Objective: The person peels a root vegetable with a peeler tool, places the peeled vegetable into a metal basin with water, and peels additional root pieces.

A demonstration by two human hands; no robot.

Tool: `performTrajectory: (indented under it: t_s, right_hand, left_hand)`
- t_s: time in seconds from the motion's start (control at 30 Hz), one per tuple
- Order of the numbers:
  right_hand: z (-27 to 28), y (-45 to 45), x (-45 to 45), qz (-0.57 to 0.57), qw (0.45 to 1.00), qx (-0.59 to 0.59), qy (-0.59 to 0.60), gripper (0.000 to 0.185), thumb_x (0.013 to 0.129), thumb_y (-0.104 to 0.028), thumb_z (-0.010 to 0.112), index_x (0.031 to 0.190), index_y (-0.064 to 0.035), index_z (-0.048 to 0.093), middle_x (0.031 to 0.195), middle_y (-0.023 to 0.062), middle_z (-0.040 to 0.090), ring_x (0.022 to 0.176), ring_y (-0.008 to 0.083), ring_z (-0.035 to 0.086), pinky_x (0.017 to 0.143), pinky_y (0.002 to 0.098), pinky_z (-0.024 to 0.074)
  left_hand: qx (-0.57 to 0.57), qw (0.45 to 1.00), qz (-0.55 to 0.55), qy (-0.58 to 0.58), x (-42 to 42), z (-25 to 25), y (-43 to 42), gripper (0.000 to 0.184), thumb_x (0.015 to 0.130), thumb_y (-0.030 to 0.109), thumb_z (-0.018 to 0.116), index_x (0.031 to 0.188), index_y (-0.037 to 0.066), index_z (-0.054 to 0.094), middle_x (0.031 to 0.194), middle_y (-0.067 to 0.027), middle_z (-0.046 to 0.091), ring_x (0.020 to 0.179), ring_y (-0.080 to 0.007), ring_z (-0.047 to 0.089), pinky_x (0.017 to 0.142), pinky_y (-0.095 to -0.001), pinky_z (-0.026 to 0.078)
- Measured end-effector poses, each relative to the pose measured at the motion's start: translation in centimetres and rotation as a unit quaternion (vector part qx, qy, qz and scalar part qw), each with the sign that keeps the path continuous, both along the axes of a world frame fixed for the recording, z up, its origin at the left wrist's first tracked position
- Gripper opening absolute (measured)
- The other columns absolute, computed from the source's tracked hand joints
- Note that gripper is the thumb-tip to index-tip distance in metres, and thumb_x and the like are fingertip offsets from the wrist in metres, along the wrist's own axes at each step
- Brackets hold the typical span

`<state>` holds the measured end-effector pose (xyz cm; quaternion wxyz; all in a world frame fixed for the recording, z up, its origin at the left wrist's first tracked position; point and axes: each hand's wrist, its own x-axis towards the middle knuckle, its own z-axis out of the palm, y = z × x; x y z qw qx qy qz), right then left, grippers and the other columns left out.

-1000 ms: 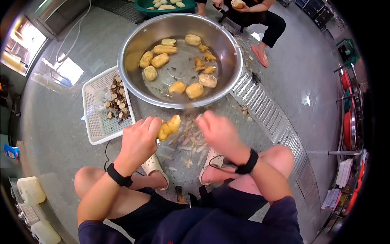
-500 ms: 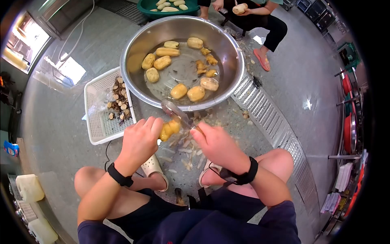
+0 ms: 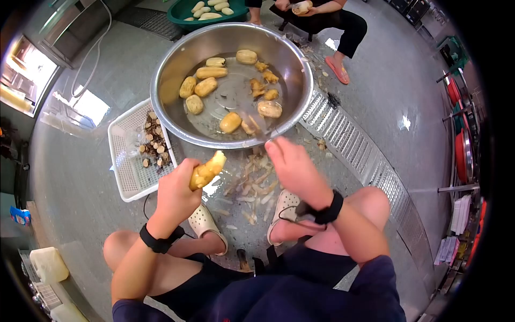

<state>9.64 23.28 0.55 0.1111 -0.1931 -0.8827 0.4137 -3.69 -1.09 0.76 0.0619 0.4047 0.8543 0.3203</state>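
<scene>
My left hand (image 3: 179, 188) is closed around a knobby yellow piece of ginger (image 3: 208, 170), whose pale tip points up and right. Apart from it, my right hand (image 3: 292, 166) grips the handle of a knife; the blade (image 3: 258, 129) is smeared by motion and lies over the near rim of the basin. That wide metal basin (image 3: 161, 110) holds water, several lotus root sections (image 3: 230, 122) and a few ginger pieces (image 3: 257, 87). Peelings (image 3: 252, 188) are scattered on the floor below my hands.
A white perforated basket (image 3: 122, 174) with dark trimmings and cut ends stands left of the basin. Beyond is a green tub (image 3: 174, 16) of peeled pieces. A co-worker's hand (image 3: 303, 8) holds a lotus root. A metal drain grate (image 3: 348, 134) runs along the right.
The knife has moved away from the ginger, up and to the right over the basin's rim. My left hand has shifted slightly left and lower with the ginger, which is now tilted upward.
</scene>
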Motion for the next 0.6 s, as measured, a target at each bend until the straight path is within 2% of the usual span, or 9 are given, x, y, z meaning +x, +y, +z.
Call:
performTrajectory:
  t_s: [0.03, 0.1, 0.2, 0.3, 0.4, 0.5, 0.53, 0.6]
  right_hand:
    - [1.3, -1.2, 0.1, 0.013, 0.998, -0.052, 0.037, 0.036, 0.107, -0.032, 0.052, 0.092, 0.0000, 0.058, 0.072, 0.0248, 0.064, 0.069, 0.0475, 0.064, 0.061, 0.0542, 0.0483]
    - [2.5, -3.3, 0.7, 0.067, 0.993, -0.093, 0.015, 0.033, 0.106, -0.031, 0.055, 0.094, 0.0004, 0.058, 0.073, 0.0250, 0.064, 0.070, 0.0471, 0.064, 0.062, 0.0532, 0.0480]
    - [1.1, -4.4, 0.8, 0.079, 0.992, -0.077, 0.063, 0.032, 0.105, -0.031, 0.056, 0.096, -0.0002, 0.056, 0.072, 0.0248, 0.064, 0.069, 0.0469, 0.064, 0.061, 0.0531, 0.0480]
    - [-0.9, -1.7, -0.2, 0.002, 1.000, -0.014, 0.026, 0.031, 0.105, -0.031, 0.057, 0.096, -0.0013, 0.056, 0.071, 0.0241, 0.064, 0.069, 0.0465, 0.065, 0.060, 0.0536, 0.0480]
    - [1.1, -3.7, 0.5, 0.066, 0.995, -0.046, 0.060, 0.032, 0.105, -0.032, 0.056, 0.095, -0.0016, 0.056, 0.070, 0.0244, 0.063, 0.068, 0.0463, 0.065, 0.059, 0.0541, 0.0479]
    - [-0.4, -4.1, 0.1, 0.037, 0.999, -0.007, 0.035, 0.032, 0.105, -0.032, 0.056, 0.095, -0.0022, 0.056, 0.068, 0.0245, 0.063, 0.066, 0.0461, 0.064, 0.058, 0.0539, 0.0478]
    - [-0.7, -2.9, -0.4, -0.004, 1.000, -0.024, -0.011, 0.031, 0.105, -0.032, 0.056, 0.095, -0.0027, 0.056, 0.068, 0.0238, 0.063, 0.065, 0.0458, 0.065, 0.057, 0.0541, 0.0479]
    - [0.3, -3.0, -0.1, 0.001, 0.999, -0.034, 0.010, 0.031, 0.106, -0.033, 0.055, 0.097, -0.0030, 0.056, 0.068, 0.0229, 0.064, 0.065, 0.0455, 0.065, 0.057, 0.0541, 0.0486]
  left_hand:
    - [0.006, 0.999, 0.007, -0.036, -0.1, 0.1, 0.1, 0.035, 0.073, -0.003, 0.069, 0.107, 0.003, 0.061, 0.087, -0.0150, 0.068, 0.080, -0.0341, 0.067, 0.068, -0.0374, 0.051]
    - [0.012, 0.994, 0.013, -0.111, -0.2, 0.4, 0.1, 0.036, 0.073, -0.003, 0.067, 0.108, 0.002, 0.061, 0.086, -0.0161, 0.066, 0.078, -0.0319, 0.065, 0.071, -0.0350, 0.050]
    - [0.023, 0.981, 0.011, -0.193, 0.5, 1.5, 0.6, 0.035, 0.072, -0.004, 0.065, 0.106, 0.001, 0.060, 0.082, -0.0102, 0.063, 0.075, -0.0211, 0.061, 0.071, -0.0319, 0.049]
    - [0.075, 0.945, 0.030, -0.318, 0.6, 0.9, 0.3, 0.035, 0.071, -0.005, 0.065, 0.104, 0.001, 0.060, 0.083, -0.0029, 0.061, 0.076, -0.0133, 0.057, 0.071, -0.0287, 0.047]
    - [0.086, 0.911, 0.021, -0.403, 0.3, 0.9, 0.6, 0.037, 0.069, -0.007, 0.065, 0.105, 0.002, 0.060, 0.085, -0.0002, 0.060, 0.072, -0.0102, 0.054, 0.063, -0.0248, 0.044]
    - [0.103, 0.829, 0.056, -0.547, 0.5, 1.8, 0.9, 0.039, 0.073, -0.008, 0.062, 0.111, 0.000, 0.059, 0.085, -0.0025, 0.060, 0.064, -0.0090, 0.053, 0.054, -0.0246, 0.041]
    - [0.116, 0.806, 0.064, -0.576, 0.7, 2.0, 0.9, 0.040, 0.072, -0.009, 0.062, 0.111, 0.000, 0.058, 0.084, -0.0029, 0.059, 0.062, -0.0084, 0.051, 0.051, -0.0241, 0.038]
    - [0.147, 0.758, 0.076, -0.631, 0.9, 2.2, 1.0, 0.042, 0.071, -0.010, 0.061, 0.111, 0.000, 0.057, 0.082, -0.0037, 0.058, 0.057, -0.0074, 0.047, 0.045, -0.0231, 0.033]
